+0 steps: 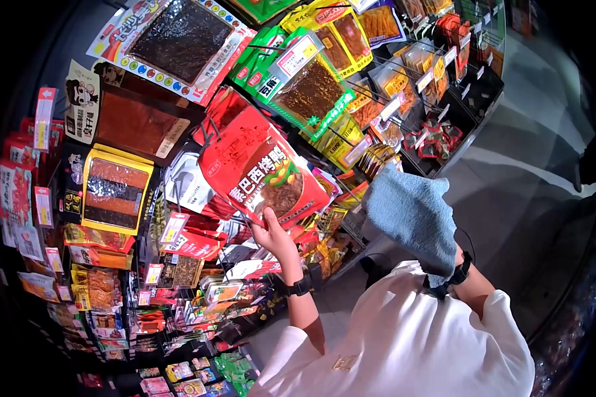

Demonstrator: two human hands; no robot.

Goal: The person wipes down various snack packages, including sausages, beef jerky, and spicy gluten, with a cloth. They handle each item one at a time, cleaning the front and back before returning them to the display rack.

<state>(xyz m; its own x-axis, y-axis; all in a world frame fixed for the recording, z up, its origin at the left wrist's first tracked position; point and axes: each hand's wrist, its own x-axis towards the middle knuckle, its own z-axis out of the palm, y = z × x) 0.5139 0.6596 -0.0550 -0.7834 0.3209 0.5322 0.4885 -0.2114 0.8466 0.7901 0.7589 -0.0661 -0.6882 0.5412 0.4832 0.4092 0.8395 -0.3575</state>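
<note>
My left hand (pixel 275 238) pinches the lower edge of a red snack packet (pixel 248 162), thumb on its front and the other fingers hidden behind. The packet is tilted and still at the hanging hooks of the rack. Draped over my right hand (pixel 458 257) is a blue-grey cloth (pixel 410 215), which covers nearly all of the fingers. Just above the red packet hangs a green-edged snack packet (pixel 311 92). A yellow-framed packet (pixel 116 190) hangs to the left.
Hooks with price tags (pixel 174 227) stick out from the rack. A large packet with a dark window (pixel 179 40) hangs at the top. Lower rows hold many small packets (pixel 228 291). Grey floor (pixel 510 178) runs along the right, beside the rack's end.
</note>
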